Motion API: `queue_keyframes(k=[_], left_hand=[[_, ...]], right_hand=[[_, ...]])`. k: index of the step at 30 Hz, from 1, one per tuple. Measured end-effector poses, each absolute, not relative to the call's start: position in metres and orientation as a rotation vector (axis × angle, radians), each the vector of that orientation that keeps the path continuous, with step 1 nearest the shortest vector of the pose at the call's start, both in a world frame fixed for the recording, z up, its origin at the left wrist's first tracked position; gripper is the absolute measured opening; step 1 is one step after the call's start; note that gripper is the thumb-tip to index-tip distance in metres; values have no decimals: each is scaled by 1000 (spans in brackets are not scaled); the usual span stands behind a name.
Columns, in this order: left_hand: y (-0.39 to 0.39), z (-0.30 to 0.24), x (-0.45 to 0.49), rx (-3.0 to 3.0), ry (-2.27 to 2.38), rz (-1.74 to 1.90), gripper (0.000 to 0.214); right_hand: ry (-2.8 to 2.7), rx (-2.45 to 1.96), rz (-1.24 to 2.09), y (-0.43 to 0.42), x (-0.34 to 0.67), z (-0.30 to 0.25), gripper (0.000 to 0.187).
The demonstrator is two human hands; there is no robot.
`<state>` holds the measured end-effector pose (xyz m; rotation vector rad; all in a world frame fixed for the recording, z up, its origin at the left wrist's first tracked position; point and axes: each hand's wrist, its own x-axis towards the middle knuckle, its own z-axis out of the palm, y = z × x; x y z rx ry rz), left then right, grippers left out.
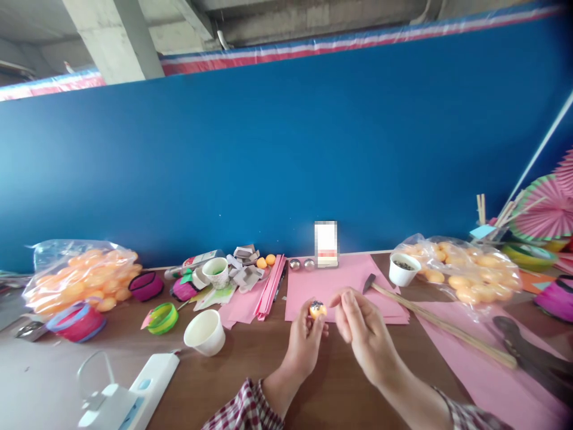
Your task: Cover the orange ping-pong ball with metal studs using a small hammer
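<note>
My left hand (304,340) is closed around an orange ping-pong ball (317,309), whose top is partly covered with shiny silver bits. Just right of the ball is my right hand (364,328), its thumb and forefinger pinched together; anything between them is too small or hidden to make out. Beyond both hands lie sheets of pink paper (353,286), and on their far edge rest two shiny silver balls (302,264). A white cup (403,270) with small dark pieces inside stands to the right, near a hammer (441,316) with a long wooden handle.
Clear bags of orange balls lie at the left (85,272) and right (478,275). A white paper cup (205,332), a green tape roll (162,318) and a power strip (150,388) are at left. Dark-handled scissors (523,346) lie at right. A blue panel (268,149) backs the table.
</note>
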<state>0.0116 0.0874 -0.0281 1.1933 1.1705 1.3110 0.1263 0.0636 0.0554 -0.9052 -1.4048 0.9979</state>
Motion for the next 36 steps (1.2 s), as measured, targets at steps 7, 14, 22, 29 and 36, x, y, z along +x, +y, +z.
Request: queue_keyframes(k=[7, 14, 22, 29, 36], left_hand=[[90, -37, 13, 1195, 1135, 1311, 43], [92, -37, 11, 1208, 1128, 1284, 44], [91, -35, 10, 1232, 1100, 1267, 41], [91, -36, 10, 1229, 1101, 1271, 41], [92, -40, 9, 1248, 1095, 1256, 42]], right_hand=[[-1948, -1263, -20, 111, 201, -12, 19], [-1985, -1525, -102, 131, 229, -30, 30], [-2060, -1633, 17, 127, 227, -30, 35], [-2093, -1643, -6, 125, 223, -29, 28], [-2033, -1633, -12, 129, 225, -34, 18]])
